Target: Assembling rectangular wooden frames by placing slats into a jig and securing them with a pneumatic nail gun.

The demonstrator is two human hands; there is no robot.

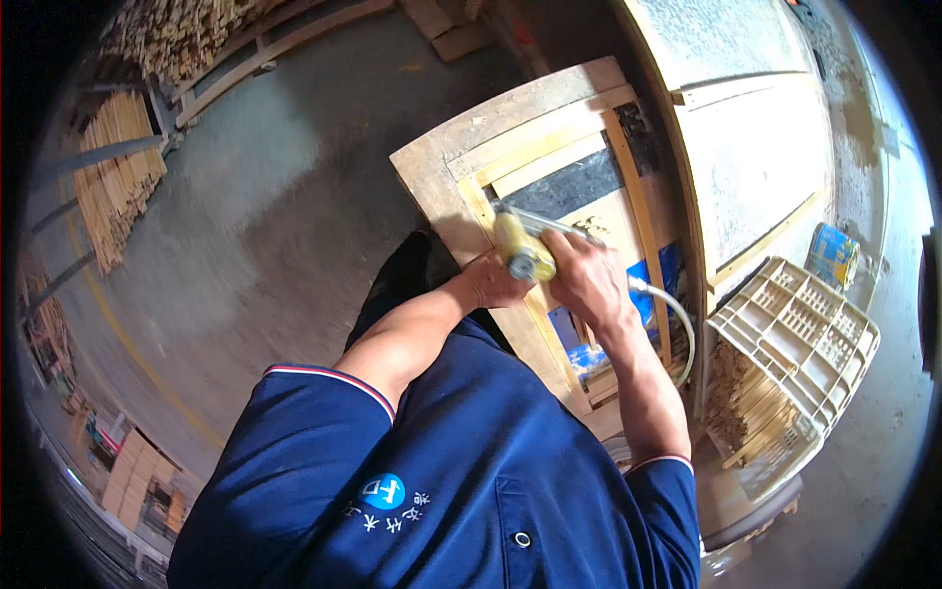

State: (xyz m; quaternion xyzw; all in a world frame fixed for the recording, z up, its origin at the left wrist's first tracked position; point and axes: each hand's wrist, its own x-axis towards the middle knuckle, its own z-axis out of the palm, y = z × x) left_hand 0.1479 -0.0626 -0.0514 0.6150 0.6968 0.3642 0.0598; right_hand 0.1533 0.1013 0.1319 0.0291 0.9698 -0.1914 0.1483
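In front of my body, my right hand (587, 273) is wrapped round the handle of an air nail gun (523, 245) with a yellowish, slightly blurred body. A pale air hose (677, 312) curves away from it past my right forearm. My left hand (500, 282) is closed at the near edge of a wooden bench (444, 201), just beside the tool's round end. What its fingers grip is hidden. Light wooden strips (549, 157) form a frame on the bench top, around a dark panel (564, 187). Blue material (643, 280) shows under the frame by my right wrist.
At the right stands a large board-topped table (756, 147). Near it are a cream plastic crate (800, 334), thin wooden sticks (751, 412) and a blue tin (834, 253). Racks of bundled sticks (118, 177) line the far left, across a grey floor (245, 216).
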